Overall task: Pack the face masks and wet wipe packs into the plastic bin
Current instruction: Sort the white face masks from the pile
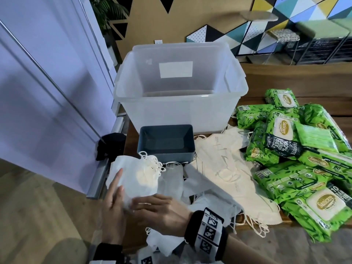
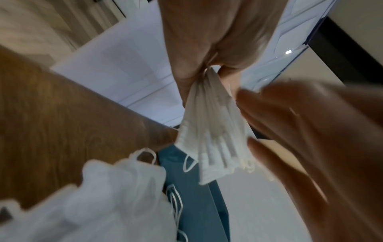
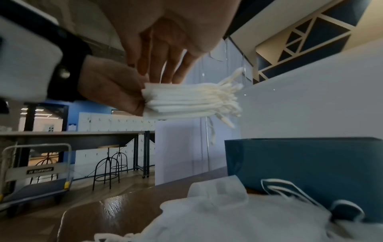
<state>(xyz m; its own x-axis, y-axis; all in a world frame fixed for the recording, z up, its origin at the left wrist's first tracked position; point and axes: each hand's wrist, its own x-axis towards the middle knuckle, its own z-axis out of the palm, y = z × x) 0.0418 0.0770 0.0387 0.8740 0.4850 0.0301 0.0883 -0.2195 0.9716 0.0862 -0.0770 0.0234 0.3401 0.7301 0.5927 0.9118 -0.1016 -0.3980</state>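
Both hands meet at the table's near edge: the left hand (image 1: 114, 204) pinches a stack of face masks (image 1: 136, 177) at one end, the right hand's (image 1: 158, 208) straight fingers steadying it. Squaring the stack first should keep loops from snagging on the clear bin (image 1: 179, 88) at the far edge; wipe packs (image 1: 297, 161) wait right.

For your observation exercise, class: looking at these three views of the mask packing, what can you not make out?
- Clear plastic bin: its floor is hidden by the near wall in the head view.
- Stack of face masks: the count is unreadable; layers merge in both wrist views.
- Right hand: motion-blurred in the left wrist view.
- Wet wipe packs: the pile is cut off by the right edge in the head view.
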